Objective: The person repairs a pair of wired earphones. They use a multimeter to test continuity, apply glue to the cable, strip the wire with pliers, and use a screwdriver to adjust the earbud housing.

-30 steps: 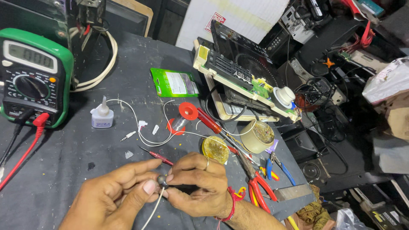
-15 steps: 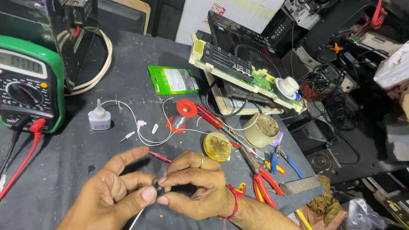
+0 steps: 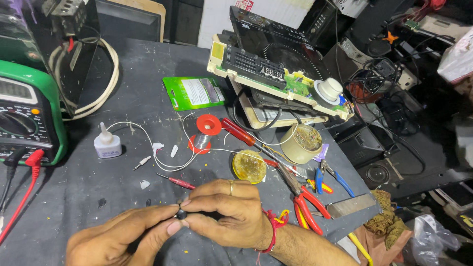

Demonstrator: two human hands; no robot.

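Observation:
Both my hands meet low in the head view over a dark workbench (image 3: 148, 79). My left hand (image 3: 118, 236) and my right hand (image 3: 226, 214) pinch one small black part (image 3: 181, 214) between their fingertips. A ring sits on a right finger and a red thread on that wrist. A thin red probe (image 3: 176, 181) lies just beyond my fingers. White earphone wire (image 3: 148, 140) loops further back.
A green multimeter (image 3: 29, 118) with red lead sits at left, a small white glue bottle (image 3: 107, 144) near it. Solder spool (image 3: 204, 133), red screwdriver (image 3: 241, 133), flux tins (image 3: 250, 166), red pliers (image 3: 308, 204), green packet (image 3: 194, 92) and an open circuit-board appliance (image 3: 276, 74) crowd the right.
The white wire that hung from my fingers a second ago is out of sight now. My hands have closed tighter around the black part; the view has tilted slightly.

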